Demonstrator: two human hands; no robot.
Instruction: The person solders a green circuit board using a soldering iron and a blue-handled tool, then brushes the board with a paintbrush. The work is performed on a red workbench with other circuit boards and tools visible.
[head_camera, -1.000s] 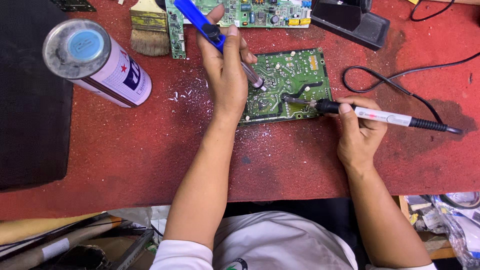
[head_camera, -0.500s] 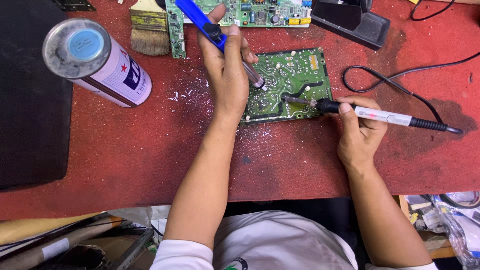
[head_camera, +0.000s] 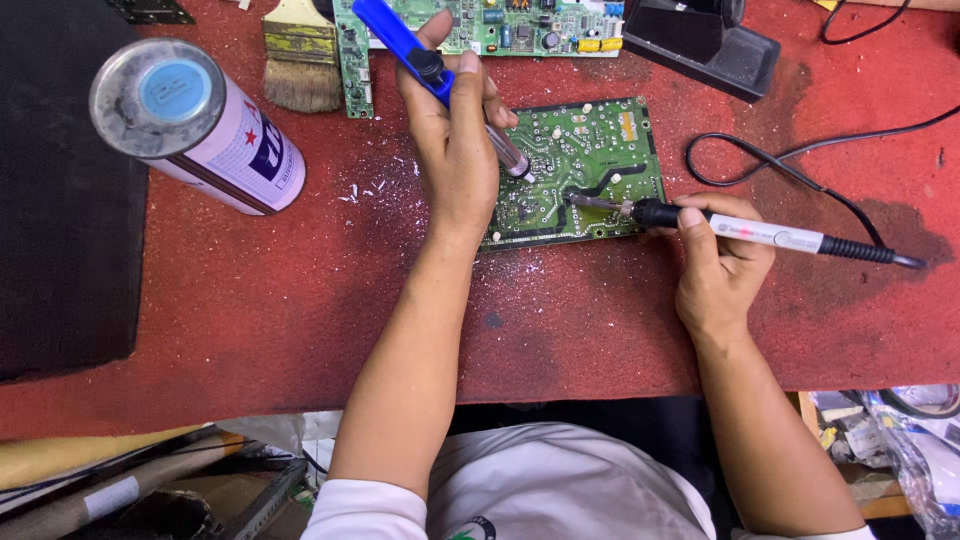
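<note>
A green circuit board (head_camera: 590, 160) lies solder side up on the red mat (head_camera: 300, 310). My left hand (head_camera: 455, 150) grips a blue desoldering pump (head_camera: 420, 62), its metal nozzle resting on the board's left part. My right hand (head_camera: 715, 265) holds a white soldering iron (head_camera: 760, 235) like a pen. The iron's tip touches the board near its middle, right of the pump's nozzle. A black cable runs from the iron off to the right.
A white spray can (head_camera: 195, 125) with a grey cap lies at the left. A paintbrush (head_camera: 300, 60) and a second green board (head_camera: 500, 22) sit at the top. A black iron stand (head_camera: 700, 45) is top right, a dark pad (head_camera: 60, 200) far left.
Nothing has visibly moved; both hands keep the pump and the iron on the board in the same spots.
</note>
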